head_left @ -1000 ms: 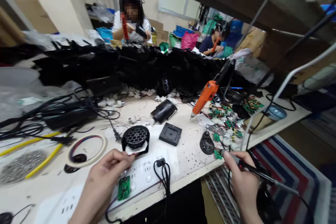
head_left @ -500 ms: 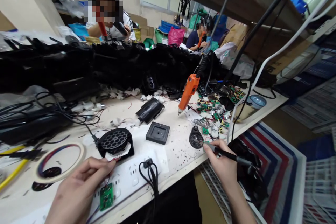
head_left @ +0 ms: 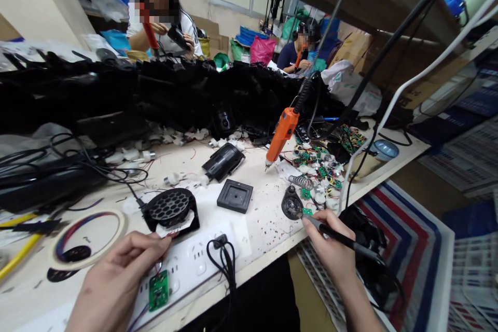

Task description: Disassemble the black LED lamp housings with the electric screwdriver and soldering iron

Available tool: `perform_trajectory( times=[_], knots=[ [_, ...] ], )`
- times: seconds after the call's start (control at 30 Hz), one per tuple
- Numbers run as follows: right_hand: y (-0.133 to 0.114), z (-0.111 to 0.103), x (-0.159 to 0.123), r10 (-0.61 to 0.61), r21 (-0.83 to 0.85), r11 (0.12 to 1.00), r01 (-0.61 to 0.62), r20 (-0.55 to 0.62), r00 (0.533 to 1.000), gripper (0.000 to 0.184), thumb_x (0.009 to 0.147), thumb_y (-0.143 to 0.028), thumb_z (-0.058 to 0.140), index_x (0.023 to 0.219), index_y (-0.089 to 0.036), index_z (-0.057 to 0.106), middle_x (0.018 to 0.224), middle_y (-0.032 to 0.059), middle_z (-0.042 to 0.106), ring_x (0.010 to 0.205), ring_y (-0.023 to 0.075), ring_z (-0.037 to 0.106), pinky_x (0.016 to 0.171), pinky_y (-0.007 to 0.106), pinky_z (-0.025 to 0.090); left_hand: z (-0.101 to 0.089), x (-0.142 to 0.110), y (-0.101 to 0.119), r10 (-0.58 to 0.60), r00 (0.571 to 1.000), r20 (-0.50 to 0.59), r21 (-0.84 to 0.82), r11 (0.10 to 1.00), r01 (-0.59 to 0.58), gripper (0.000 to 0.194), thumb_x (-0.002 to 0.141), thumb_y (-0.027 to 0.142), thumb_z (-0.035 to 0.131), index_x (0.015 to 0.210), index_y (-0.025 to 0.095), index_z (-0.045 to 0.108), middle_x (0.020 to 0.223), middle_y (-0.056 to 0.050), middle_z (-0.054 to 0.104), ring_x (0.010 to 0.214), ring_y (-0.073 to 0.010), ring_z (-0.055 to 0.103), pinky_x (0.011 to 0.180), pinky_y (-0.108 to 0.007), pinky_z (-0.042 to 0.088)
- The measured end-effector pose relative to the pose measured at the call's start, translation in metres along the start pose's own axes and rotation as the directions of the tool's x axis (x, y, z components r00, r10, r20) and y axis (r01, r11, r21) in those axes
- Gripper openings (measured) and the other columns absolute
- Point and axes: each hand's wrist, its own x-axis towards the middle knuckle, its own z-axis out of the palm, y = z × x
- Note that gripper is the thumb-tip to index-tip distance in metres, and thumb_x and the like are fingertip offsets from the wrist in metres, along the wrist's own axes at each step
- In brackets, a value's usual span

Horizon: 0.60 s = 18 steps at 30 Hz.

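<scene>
My left hand (head_left: 122, 272) is closed, its thumb and forefinger pinching thin red wires (head_left: 168, 238). A small green circuit board (head_left: 158, 290) hangs below these fingers, over the white power strip (head_left: 200, 264). My right hand (head_left: 335, 246) grips the black handle of a soldering iron (head_left: 352, 243) like a pen. The iron's tip points left at a small round black dish (head_left: 290, 203) near the table edge; whether it touches is too small to tell. Just beyond my left fingertips stands a round black fan-like unit with a honeycomb grille (head_left: 171, 206).
An orange electric screwdriver (head_left: 280, 136) hangs above the table (head_left: 259, 228). A square black tray (head_left: 234, 196), a black housing (head_left: 223, 162) and a tape roll (head_left: 54, 249) lie around. Circuit boards (head_left: 321, 166) pile up at right. Two people work behind a heap of black parts (head_left: 171, 93).
The view has shifted slightly. Both hands keep nearly the same places, with the wires and the soldering iron still held. The person at the back left has moved their hands a little.
</scene>
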Motion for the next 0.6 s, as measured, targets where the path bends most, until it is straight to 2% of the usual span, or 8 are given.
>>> perform_trajectory(
  times=[0.07,0.13,0.23,0.3,0.47,0.6],
  knots=[
    [0.005,0.001,0.0,0.124,0.068,0.99,-0.121,-0.034,0.992,0.025,0.074,-0.042,0.069,0.066,-0.021,0.06,0.057,-0.0015,0.059,0.054,0.015,0.054,0.052,0.026,0.043,0.001,-0.002,0.003,0.003,1.0,0.005,0.009,1.0,-0.003,0.034,0.036,0.039,0.084,0.053,0.02,0.06,0.071,0.0,0.07,0.083,-0.0186,0.061,0.068,-0.02,0.048],
    [0.011,0.001,0.001,0.288,0.257,0.93,-0.264,-0.061,0.956,0.026,0.07,-0.042,0.074,0.07,-0.019,0.062,0.057,-0.0024,0.058,0.052,0.014,0.052,0.05,0.025,0.042,0.003,-0.005,0.007,0.003,1.0,0.005,0.001,1.0,-0.003,0.034,0.036,0.038,0.083,0.052,0.02,0.06,0.069,0.001,0.068,0.08,-0.0175,0.06,0.069,-0.02,0.048],
    [0.02,0.001,0.002,0.489,0.609,0.69,-0.39,0.005,0.872,0.026,0.064,-0.035,0.079,0.077,-0.018,0.065,0.056,-0.004,0.058,0.048,0.0109,0.049,0.046,0.023,0.039,0.006,-0.008,0.013,-0.008,1.0,-0.018,-0.008,1.0,0.008,0.035,0.032,0.037,0.083,0.05,0.019,0.058,0.066,0.002,0.066,0.076,-0.0164,0.059,0.066,-0.02,0.047],
    [0.025,0.001,0.003,0.539,0.712,0.571,-0.41,0.052,0.841,0.026,0.061,-0.033,0.08,0.076,-0.017,0.066,0.057,-0.0038,0.058,0.046,0.0095,0.048,0.042,0.021,0.037,0.007,-0.009,0.016,-0.004,1.0,-0.027,0.005,1.0,0.004,0.036,0.031,0.038,0.084,0.049,0.019,0.058,0.065,0.001,0.066,0.076,-0.0179,0.059,0.063,-0.021,0.046],
    [0.034,-0.002,0.005,0.591,0.782,0.463,-0.417,0.078,0.803,0.028,0.054,-0.033,0.081,0.073,-0.016,0.07,0.063,-0.0018,0.061,0.045,0.0069,0.048,0.038,0.019,0.035,0.007,-0.007,0.013,0.009,1.0,-0.009,0.019,1.0,-0.009,0.038,0.032,0.041,0.084,0.049,0.02,0.056,0.065,0.001,0.065,0.08,-0.0205,0.06,0.067,-0.023,0.047],
    [0.035,-0.001,0.006,0.617,0.812,0.391,-0.432,0.116,0.778,0.031,0.056,-0.036,0.082,0.077,-0.017,0.072,0.068,-0.0014,0.062,0.045,0.0045,0.044,0.037,0.017,0.034,0.004,-0.004,0.008,0.01,1.0,0.02,0.011,1.0,-0.01,0.036,0.037,0.039,0.084,0.053,0.019,0.059,0.068,0.001,0.067,0.08,-0.0184,0.06,0.069,-0.022,0.046]
  ],
)
